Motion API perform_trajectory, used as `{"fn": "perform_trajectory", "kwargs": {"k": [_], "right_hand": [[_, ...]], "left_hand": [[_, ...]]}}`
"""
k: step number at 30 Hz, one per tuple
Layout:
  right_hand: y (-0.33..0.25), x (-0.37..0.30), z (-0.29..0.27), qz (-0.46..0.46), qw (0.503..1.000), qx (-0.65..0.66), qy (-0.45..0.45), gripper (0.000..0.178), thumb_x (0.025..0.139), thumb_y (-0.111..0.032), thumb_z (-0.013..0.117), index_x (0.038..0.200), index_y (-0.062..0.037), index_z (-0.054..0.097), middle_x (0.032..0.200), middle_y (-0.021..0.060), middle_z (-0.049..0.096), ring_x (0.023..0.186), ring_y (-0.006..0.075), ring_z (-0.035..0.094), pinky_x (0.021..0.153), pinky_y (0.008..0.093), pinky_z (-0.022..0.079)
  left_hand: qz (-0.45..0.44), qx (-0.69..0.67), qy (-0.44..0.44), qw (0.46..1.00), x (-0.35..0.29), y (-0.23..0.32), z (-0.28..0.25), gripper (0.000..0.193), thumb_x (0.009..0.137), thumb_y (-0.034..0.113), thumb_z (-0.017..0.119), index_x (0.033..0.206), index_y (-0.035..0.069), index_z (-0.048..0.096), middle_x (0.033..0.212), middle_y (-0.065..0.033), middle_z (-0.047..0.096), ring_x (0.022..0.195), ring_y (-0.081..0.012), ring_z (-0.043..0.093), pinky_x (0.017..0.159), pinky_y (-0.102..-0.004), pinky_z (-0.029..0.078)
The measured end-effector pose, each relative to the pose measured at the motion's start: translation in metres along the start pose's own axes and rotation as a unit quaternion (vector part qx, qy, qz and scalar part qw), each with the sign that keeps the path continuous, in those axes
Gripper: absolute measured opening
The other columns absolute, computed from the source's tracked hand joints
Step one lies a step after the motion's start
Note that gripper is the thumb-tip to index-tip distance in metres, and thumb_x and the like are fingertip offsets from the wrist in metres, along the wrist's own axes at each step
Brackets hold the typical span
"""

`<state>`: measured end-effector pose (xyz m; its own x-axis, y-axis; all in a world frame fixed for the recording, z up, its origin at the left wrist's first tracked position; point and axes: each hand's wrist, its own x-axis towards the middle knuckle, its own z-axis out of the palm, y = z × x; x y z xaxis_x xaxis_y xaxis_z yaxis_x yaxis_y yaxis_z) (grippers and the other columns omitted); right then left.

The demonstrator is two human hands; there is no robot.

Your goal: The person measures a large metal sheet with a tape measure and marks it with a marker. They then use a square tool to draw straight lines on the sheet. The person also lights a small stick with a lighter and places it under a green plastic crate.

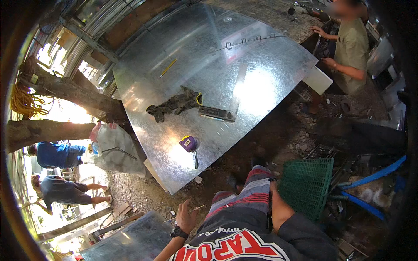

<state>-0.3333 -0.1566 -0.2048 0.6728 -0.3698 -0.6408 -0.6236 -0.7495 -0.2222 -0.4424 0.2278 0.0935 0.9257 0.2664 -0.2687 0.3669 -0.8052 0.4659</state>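
While the left hand (186, 219) hangs at the bottom middle of the frame, its grip loosely spread by a thin white stick (198, 208), I cannot tell whether it pinches that; the right hand (273, 188), mostly hidden beside striped shorts (254, 190), shows no readable grip. Mid-frame, a purple tape measure (188, 143) lies on the metal-topped counter (187, 41), below a dark glove (176, 104).

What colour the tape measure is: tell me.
Tape measure: mostly purple; the head view shows it best.
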Motion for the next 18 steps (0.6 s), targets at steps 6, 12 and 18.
{"fn": "perform_trajectory", "kwargs": {"k": [6,12,18], "right_hand": [[0.009,0.004,0.001,-0.008,0.999,0.031,-0.012,0.057,0.098,-0.039,0.056,0.127,0.0078,0.070,0.133,0.0341,0.066,0.129,0.0466,0.064,0.108,0.0518,0.052],[0.028,0.029,-0.031,-0.072,0.970,0.143,-0.184,0.058,0.097,-0.040,0.056,0.127,0.0083,0.070,0.133,0.0344,0.066,0.128,0.0469,0.063,0.108,0.0516,0.052],[0.059,0.036,-0.013,-0.072,0.986,0.013,-0.153,0.057,0.090,-0.040,0.068,0.122,0.0067,0.071,0.129,0.0344,0.067,0.125,0.0453,0.066,0.106,0.0492,0.052]], "left_hand": [[0.009,-0.010,-0.023,1.000,0.011,0.012,-0.001,0.056,0.092,0.018,0.074,0.143,0.010,0.055,0.124,-0.0217,0.063,0.114,-0.0448,0.063,0.094,-0.0508,0.053],[0.042,-0.025,-0.013,0.999,0.015,0.004,0.010,0.058,0.088,0.012,0.075,0.142,0.008,0.055,0.125,-0.0234,0.063,0.117,-0.0452,0.062,0.098,-0.0510,0.052],[0.034,-0.063,-0.043,0.997,0.040,0.030,0.011,0.057,0.089,0.014,0.075,0.143,0.007,0.056,0.129,-0.0222,0.064,0.118,-0.0435,0.064,0.098,-0.0493,0.053]]}}
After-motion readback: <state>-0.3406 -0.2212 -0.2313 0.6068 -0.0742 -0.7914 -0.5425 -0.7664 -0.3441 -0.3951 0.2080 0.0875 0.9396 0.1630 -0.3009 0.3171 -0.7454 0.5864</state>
